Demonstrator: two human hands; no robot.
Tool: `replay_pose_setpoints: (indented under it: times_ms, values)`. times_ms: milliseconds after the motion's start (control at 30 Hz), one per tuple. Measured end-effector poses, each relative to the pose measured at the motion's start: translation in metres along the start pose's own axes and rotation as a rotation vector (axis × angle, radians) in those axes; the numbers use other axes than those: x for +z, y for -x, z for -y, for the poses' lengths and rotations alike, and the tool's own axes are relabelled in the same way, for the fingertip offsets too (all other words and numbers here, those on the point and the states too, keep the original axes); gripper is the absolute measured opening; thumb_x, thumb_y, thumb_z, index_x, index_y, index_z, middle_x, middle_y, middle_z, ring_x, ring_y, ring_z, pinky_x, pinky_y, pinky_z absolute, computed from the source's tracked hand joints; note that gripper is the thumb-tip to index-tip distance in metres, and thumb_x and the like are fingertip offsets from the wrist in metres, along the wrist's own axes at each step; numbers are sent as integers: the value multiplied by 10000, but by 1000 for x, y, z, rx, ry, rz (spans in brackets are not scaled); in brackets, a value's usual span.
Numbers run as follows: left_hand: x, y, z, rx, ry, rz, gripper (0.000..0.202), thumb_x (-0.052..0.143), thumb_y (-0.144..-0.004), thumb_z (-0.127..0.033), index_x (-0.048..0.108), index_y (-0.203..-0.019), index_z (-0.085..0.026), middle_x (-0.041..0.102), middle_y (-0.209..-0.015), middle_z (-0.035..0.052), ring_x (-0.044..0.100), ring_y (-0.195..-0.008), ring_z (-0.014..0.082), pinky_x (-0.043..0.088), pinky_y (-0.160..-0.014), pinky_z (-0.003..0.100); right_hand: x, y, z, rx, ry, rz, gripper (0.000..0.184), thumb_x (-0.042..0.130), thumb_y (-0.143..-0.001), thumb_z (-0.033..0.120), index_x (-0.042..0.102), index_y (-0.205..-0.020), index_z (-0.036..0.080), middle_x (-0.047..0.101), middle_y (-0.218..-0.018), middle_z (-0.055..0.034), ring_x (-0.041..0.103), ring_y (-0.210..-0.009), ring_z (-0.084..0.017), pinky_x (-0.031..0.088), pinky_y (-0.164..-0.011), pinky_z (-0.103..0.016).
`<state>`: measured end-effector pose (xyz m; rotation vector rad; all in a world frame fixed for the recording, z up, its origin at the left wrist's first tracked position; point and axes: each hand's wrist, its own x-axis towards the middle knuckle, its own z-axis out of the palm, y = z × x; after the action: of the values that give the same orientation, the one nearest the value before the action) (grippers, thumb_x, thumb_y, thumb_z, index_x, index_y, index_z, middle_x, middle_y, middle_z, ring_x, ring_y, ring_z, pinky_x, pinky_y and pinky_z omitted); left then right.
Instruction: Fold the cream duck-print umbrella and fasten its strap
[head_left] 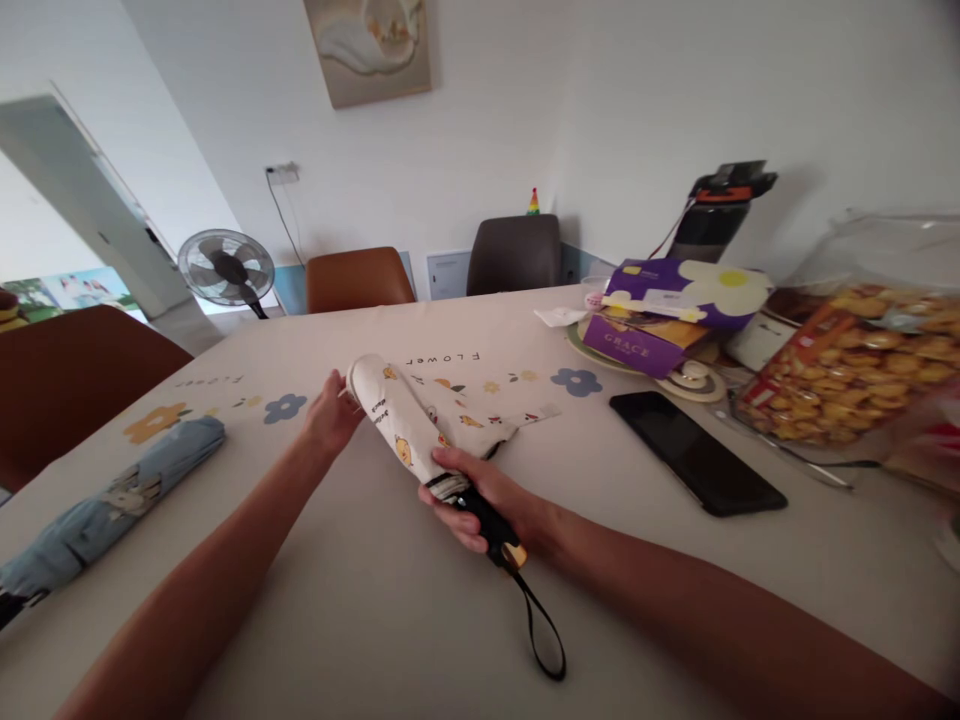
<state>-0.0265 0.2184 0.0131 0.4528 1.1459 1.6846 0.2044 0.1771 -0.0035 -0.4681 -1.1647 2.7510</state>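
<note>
A folded cream umbrella printed with small yellow figures lies across the middle of the table. My right hand is wrapped round its black handle, whose wrist strap trails toward me. At the far tip of the umbrella my left hand has its fingers closed on the fabric. The umbrella's closing strap lies loose to the right on the tablecloth.
A folded light-blue umbrella lies at the left edge. A black phone rests right of centre. Purple boxes, a bag of snacks and a dark bottle crowd the right. Chairs and a fan stand behind.
</note>
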Motion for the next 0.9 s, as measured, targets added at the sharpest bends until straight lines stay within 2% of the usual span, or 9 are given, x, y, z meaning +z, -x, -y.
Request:
replay_pose_setpoints:
  times_ms: [67, 133, 233, 333, 400, 533, 633, 800, 900]
  values:
    - [-9, -6, -7, 27, -4, -13, 138, 520, -789, -246, 537, -674, -173, 562, -611, -6, 539, -541, 106, 469, -566, 240, -2, -1, 1, -15, -25, 43, 481, 309, -871, 553, 513, -744, 136, 428, -368, 50, 419, -277, -82, 362, -295, -170]
    - [-11, -4, -10, 65, -2, 47, 84, 542, -723, -186, 531, -642, -164, 553, -620, -10, 545, -574, 101, 478, -604, 238, -3, -1, 2, -42, -47, 58, 483, 285, -883, 545, 506, -745, 138, 423, -367, 52, 417, -277, -80, 356, -297, -165]
    - [-6, 3, -9, 166, -55, 163, 36, 569, -664, -183, 568, -659, -147, 581, -693, 9, 577, -691, 129, 494, -699, 282, -5, 0, 3, -75, -66, 61, 491, 267, -890, 550, 500, -748, 142, 425, -375, 52, 409, -275, -75, 352, -301, -164]
    - [-3, 6, -3, 226, -235, 211, 131, 659, -637, -214, 606, -723, -132, 603, -756, 27, 580, -740, 150, 496, -728, 320, -5, 1, 3, -78, -71, 66, 494, 269, -889, 556, 504, -748, 144, 425, -379, 52, 412, -280, -74, 351, -301, -162]
    - [-5, 4, -1, 213, -298, 238, 181, 704, -631, -230, 613, -753, -132, 603, -750, 23, 575, -727, 139, 494, -732, 317, -5, 1, 3, -79, -79, 72, 490, 286, -882, 560, 505, -747, 142, 418, -384, 55, 402, -283, -71, 350, -300, -163]
    - [-20, -7, -3, 139, -222, 358, 154, 711, -658, -234, 616, -742, -146, 593, -720, 0, 563, -696, 104, 490, -743, 286, -6, 1, 2, -98, -107, 98, 479, 290, -880, 556, 496, -765, 139, 412, -405, 58, 375, -285, -68, 336, -286, -171]
    - [-28, -12, -6, 91, -252, 408, 145, 720, -653, -222, 629, -744, -154, 610, -742, 7, 580, -736, 120, 488, -762, 295, -7, 1, 2, -70, -102, 119, 496, 267, -881, 574, 482, -746, 147, 408, -398, 58, 386, -281, -70, 340, -285, -169]
    - [-30, -12, -8, 81, -485, 413, 202, 740, -616, -240, 669, -771, -133, 639, -809, 51, 596, -787, 159, 481, -761, 309, -10, 1, 2, -63, -115, 140, 503, 278, -872, 591, 479, -741, 150, 416, -400, 57, 389, -282, -68, 364, -292, -164]
    - [-31, -14, -6, 184, -577, 331, 187, 748, -586, -255, 666, -709, -141, 635, -736, 42, 589, -737, 144, 474, -673, 264, -9, 0, 2, -54, -125, 157, 497, 281, -875, 574, 488, -736, 145, 424, -397, 55, 395, -279, -67, 371, -292, -161]
